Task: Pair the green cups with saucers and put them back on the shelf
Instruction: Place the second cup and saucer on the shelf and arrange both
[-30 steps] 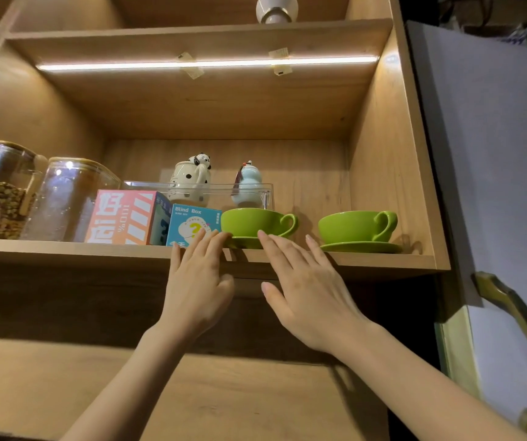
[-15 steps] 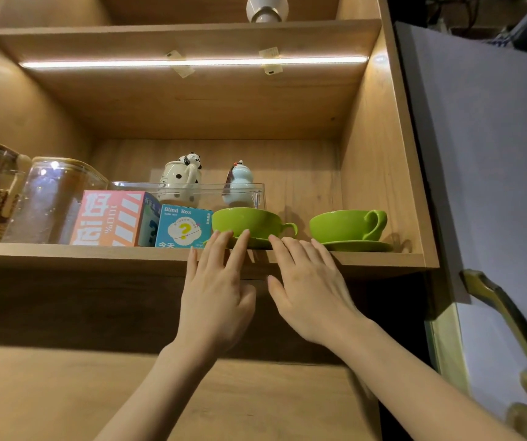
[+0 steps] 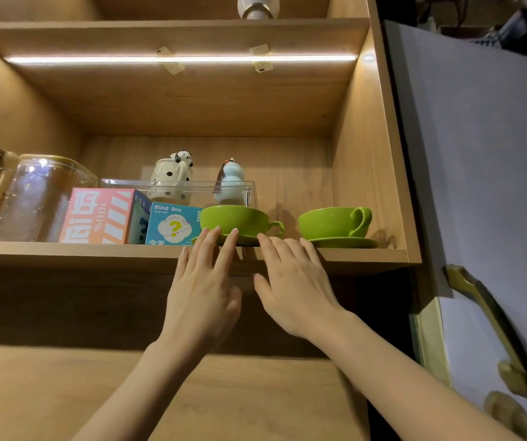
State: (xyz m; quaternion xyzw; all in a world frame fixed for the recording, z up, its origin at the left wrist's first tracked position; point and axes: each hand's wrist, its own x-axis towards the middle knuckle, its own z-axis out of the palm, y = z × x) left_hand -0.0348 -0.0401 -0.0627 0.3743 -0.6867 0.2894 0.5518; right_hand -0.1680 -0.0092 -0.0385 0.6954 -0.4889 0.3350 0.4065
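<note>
Two green cups stand on green saucers on the wooden shelf [image 3: 367, 254]. The left cup [image 3: 233, 218] sits on its saucer [image 3: 246, 239] near the shelf's front edge, handle to the right. The right cup [image 3: 332, 221] rests on its saucer [image 3: 344, 242] close to the cabinet's right wall. My left hand [image 3: 203, 291] is raised flat, fingers apart, with its fingertips touching the left saucer's front rim. My right hand [image 3: 294, 281] is flat beside it, fingertips at the shelf edge just right of that saucer. Neither hand holds anything.
Left of the cups stand a blue Blind Box [image 3: 173, 224], a pink box [image 3: 99, 216] and two glass jars [image 3: 39, 198]. Behind is a clear tray [image 3: 192, 186] with two ceramic figures. An open cabinet door [image 3: 478, 154] with a brass handle [image 3: 491, 323] hangs at the right.
My left hand slid right and up until its fingertips reached the left saucer. My right hand stayed at the shelf edge. The view shifted slightly.
</note>
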